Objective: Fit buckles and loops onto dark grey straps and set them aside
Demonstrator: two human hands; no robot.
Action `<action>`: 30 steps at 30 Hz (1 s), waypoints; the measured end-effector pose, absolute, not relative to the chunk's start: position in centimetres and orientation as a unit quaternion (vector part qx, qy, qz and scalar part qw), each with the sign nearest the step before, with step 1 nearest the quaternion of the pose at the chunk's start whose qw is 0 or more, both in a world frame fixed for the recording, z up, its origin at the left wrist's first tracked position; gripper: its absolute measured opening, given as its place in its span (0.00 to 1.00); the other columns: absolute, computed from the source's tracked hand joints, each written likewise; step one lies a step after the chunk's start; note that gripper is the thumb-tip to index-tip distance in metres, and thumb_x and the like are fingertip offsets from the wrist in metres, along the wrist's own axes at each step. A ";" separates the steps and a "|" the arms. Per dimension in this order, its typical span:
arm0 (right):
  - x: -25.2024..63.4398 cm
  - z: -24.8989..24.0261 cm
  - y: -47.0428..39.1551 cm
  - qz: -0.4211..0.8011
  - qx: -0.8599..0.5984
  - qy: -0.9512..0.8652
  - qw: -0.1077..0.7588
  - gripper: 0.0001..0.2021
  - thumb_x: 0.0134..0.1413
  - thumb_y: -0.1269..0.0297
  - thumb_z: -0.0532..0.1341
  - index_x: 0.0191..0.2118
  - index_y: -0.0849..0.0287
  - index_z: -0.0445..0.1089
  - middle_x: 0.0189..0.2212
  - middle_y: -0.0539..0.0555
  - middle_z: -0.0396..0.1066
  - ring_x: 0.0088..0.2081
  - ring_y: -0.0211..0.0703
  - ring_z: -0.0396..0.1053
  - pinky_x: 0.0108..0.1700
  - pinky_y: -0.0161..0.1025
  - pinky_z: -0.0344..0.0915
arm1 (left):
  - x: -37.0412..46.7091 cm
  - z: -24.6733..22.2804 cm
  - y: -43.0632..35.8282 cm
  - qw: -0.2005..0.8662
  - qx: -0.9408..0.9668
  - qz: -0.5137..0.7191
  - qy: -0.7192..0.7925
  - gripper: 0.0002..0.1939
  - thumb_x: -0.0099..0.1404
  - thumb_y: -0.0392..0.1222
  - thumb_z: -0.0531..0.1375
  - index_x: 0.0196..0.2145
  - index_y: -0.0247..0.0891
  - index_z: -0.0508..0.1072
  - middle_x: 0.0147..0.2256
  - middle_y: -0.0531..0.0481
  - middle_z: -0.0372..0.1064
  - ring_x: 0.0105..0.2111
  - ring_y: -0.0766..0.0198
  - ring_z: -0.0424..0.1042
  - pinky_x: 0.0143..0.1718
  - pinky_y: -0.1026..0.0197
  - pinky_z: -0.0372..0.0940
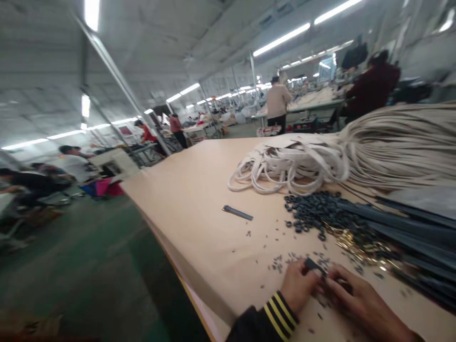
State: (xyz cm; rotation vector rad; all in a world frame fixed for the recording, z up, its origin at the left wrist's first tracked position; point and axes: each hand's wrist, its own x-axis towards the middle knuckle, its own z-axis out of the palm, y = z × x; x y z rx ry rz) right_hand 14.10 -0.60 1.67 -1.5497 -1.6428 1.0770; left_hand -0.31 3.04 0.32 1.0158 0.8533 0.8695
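Between both hands, low over the table at the bottom right, is a short dark strap point(315, 267). My left hand point(298, 285) pinches it near its upper end, thumb on top. My right hand point(356, 297) closes its fingers round the lower part, which is mostly hidden by them. Small dark bits point(280, 262) lie scattered around the hands. Just beyond are a heap of dark loops point(313, 209) and a pile of gold metal hardware point(351, 244). Farther off on the table lies a single dark strap with a gold end point(238, 213).
Long dark straps point(409, 225) stretch along the right side. Behind them are looped pale straps point(288, 166) and a large bundle of beige cords point(402, 142). The table edge point(171, 266) runs down the left. Several people work at other tables farther back.
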 end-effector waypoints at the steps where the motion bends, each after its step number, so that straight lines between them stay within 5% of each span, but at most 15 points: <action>1: 13.9 1.9 -0.7 0.441 -0.584 -0.608 0.308 0.11 0.53 0.56 0.51 0.27 0.56 0.60 0.18 0.49 0.63 0.20 0.37 0.63 0.20 0.32 0.60 | -0.4 0.2 3.2 0.704 0.467 0.376 0.382 0.10 0.50 0.44 0.58 0.25 0.32 0.67 0.20 0.53 0.63 0.18 0.70 0.61 0.22 0.67 0.57; 13: 13.8 2.1 0.1 0.475 -0.591 -0.524 0.387 0.08 0.49 0.65 0.55 0.32 0.58 0.53 0.26 0.46 0.61 0.19 0.30 0.62 0.21 0.30 0.60 | -0.6 -0.4 4.1 0.698 0.513 0.338 0.368 0.12 0.53 0.44 0.59 0.28 0.32 0.65 0.24 0.53 0.63 0.23 0.70 0.63 0.27 0.66 0.60; 20: 13.3 2.1 0.1 0.434 -0.628 -0.537 0.360 0.06 0.50 0.64 0.53 0.31 0.57 0.52 0.23 0.46 0.62 0.19 0.32 0.62 0.22 0.31 0.60 | 0.2 0.1 3.4 0.644 0.535 0.350 0.420 0.08 0.55 0.41 0.55 0.28 0.35 0.60 0.23 0.53 0.62 0.21 0.68 0.64 0.25 0.63 0.62; 26: 13.0 2.4 -0.2 0.423 -0.633 -0.543 0.355 0.07 0.50 0.61 0.52 0.30 0.57 0.52 0.22 0.45 0.58 0.20 0.33 0.60 0.22 0.32 0.59 | 0.2 0.2 2.2 0.484 0.649 0.360 0.464 0.02 0.57 0.36 0.52 0.27 0.36 0.61 0.24 0.51 0.61 0.25 0.66 0.61 0.29 0.62 0.59; 30: 13.8 1.9 -0.3 0.406 -0.651 -0.543 0.340 0.11 0.48 0.56 0.52 0.28 0.57 0.53 0.20 0.46 0.57 0.20 0.34 0.58 0.21 0.32 0.57 | -0.4 0.7 1.4 0.419 0.732 0.355 0.403 0.08 0.59 0.37 0.48 0.32 0.34 0.66 0.31 0.44 0.65 0.32 0.63 0.63 0.35 0.59 0.59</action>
